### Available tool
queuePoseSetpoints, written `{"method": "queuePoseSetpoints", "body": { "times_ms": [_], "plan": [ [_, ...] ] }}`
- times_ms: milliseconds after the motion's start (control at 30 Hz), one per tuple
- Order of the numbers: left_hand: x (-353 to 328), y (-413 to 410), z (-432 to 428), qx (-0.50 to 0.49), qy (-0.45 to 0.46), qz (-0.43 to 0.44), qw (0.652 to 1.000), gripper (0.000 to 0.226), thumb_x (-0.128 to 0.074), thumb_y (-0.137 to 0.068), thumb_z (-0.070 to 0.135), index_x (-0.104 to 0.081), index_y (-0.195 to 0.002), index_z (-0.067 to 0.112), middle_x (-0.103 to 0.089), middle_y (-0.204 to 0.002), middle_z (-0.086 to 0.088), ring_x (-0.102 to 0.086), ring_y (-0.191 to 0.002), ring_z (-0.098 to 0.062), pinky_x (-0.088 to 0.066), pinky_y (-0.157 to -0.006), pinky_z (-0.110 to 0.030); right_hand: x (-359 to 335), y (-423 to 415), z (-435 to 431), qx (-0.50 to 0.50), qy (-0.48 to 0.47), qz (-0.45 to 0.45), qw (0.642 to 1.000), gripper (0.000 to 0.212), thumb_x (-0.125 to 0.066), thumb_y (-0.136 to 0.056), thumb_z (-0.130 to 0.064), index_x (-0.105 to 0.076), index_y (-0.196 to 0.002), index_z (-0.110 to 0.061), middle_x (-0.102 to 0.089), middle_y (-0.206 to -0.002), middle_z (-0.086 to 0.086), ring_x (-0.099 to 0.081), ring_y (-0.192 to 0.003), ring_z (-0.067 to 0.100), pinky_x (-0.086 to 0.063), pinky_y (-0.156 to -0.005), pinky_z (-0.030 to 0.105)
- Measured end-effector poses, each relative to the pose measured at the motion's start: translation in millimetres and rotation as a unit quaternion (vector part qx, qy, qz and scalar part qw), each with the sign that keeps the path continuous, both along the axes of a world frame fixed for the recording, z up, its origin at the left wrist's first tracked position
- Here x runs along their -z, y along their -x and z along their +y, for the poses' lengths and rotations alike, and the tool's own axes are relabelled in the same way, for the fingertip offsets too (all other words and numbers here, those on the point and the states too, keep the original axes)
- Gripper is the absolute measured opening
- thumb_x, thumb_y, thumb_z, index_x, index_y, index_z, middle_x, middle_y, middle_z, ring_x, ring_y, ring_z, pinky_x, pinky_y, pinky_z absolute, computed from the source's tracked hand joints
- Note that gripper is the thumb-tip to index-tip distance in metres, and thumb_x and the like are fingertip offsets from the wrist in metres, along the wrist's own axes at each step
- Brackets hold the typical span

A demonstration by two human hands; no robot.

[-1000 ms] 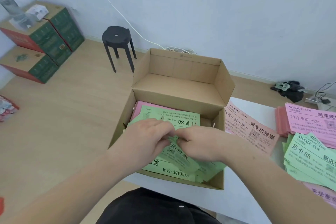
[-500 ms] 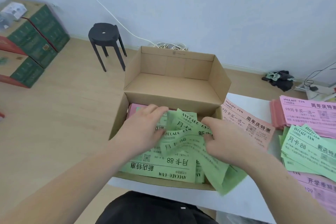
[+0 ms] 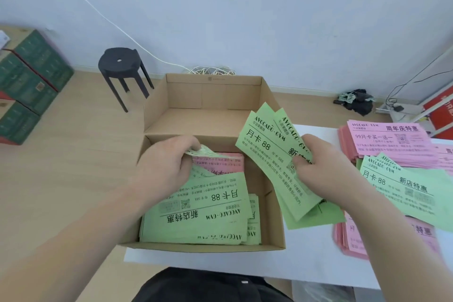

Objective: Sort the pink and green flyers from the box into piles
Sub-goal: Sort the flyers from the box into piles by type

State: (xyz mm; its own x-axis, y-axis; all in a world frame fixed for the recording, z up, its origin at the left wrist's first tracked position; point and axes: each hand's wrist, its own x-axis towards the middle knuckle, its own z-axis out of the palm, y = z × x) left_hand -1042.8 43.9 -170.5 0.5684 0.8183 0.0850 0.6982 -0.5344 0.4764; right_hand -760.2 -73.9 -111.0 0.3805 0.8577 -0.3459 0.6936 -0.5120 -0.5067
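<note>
- A plain pale blue-white wall (image 3: 269,19) fills the upper half of the view, evenly lit by soft light with no hard shadows.
- A thin white cable (image 3: 98,8) runs diagonally down the wall to a loose coil of cream cord (image 3: 210,71) at its foot.
- A white skirting board (image 3: 306,89) lines the join between the wall and the light wooden floor (image 3: 73,154).
- A black round plastic stool (image 3: 122,68) with a hole in its seat stands on the floor near the wall.
- Stacked dark green cartons with red edges (image 3: 31,76) sit at the far left.
- A dark crumpled cloth heap (image 3: 358,102) lies on the floor at the right, near a red panel in a white frame (image 3: 441,110).
- A white tabletop (image 3: 316,267) takes up the lower right.
</note>
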Motion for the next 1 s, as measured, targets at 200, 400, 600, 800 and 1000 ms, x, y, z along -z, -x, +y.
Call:
{"method": "queuePoseSetpoints", "body": {
  "times_ms": [200, 400, 600, 800, 1000],
  "plan": [
    [-69, -28, -37, 0.213, -0.058, -0.157, 0.963, 0.053, -0.079, -0.079, -0.013, -0.083, -0.098, 0.037, -0.045, -0.16, 0.003, -0.035, -0.15, -0.024, -0.04, -0.112, -0.057, -12, -17, 10, -0.101, 0.036, 0.062, 0.992, 0.014, -0.056, -0.102, -0.022, -0.062, -0.109, -0.032, -0.069, -0.105, -0.014, -0.068, -0.097, 0.011, -0.058, -0.084, 0.038],
    [-71, -76, -66, 0.236, 0.115, -0.086, 0.961, 0.063, -0.049, -0.088, -0.016, -0.078, -0.119, 0.03, -0.037, -0.16, 0.026, -0.035, -0.145, 0.01, -0.037, -0.111, -0.014, -25, -35, -2, -0.177, 0.057, 0.101, 0.977, 0.038, -0.055, -0.094, -0.007, -0.069, -0.11, -0.039, -0.074, -0.104, -0.016, -0.068, -0.1, 0.004, -0.058, -0.087, 0.031],
    [-68, -122, -99, 0.18, 0.318, -0.143, 0.92, 0.053, -0.058, -0.084, 0.014, -0.072, -0.129, 0.038, -0.04, -0.155, 0.036, -0.038, -0.143, 0.009, -0.043, -0.116, -0.035, -12, -94, -45, -0.152, 0.051, 0.094, 0.983, 0.022, -0.058, -0.102, -0.021, -0.056, -0.097, -0.042, -0.059, -0.096, -0.024, -0.06, -0.089, -0.003, -0.041, -0.065, 0.015],
    [-76, -197, -119, 0.175, 0.064, -0.113, 0.976, 0.063, -0.066, -0.09, 0.0, -0.06, -0.135, 0.042, -0.025, -0.167, 0.021, -0.059, -0.109, 0.015, -0.049, -0.087, -0.014, 4, -160, -96, -0.138, 0.058, 0.017, 0.989, 0.018, -0.058, -0.102, -0.026, -0.062, -0.117, -0.035, -0.064, -0.114, -0.018, -0.062, -0.104, 0.015, -0.048, -0.083, 0.032],
    [-90, -232, -164, 0.381, 0.083, -0.019, 0.921, 0.109, -0.065, -0.091, 0.002, -0.001, -0.156, 0.063, 0.021, -0.165, 0.034, -0.037, -0.147, -0.002, -0.057, -0.098, -0.033, 11, -213, -146, -0.091, 0.086, -0.011, 0.992, 0.028, -0.061, -0.099, -0.029, -0.065, -0.121, -0.045, -0.064, -0.115, -0.022, -0.062, -0.112, 0.015, -0.052, -0.098, 0.039]
  ]
}}
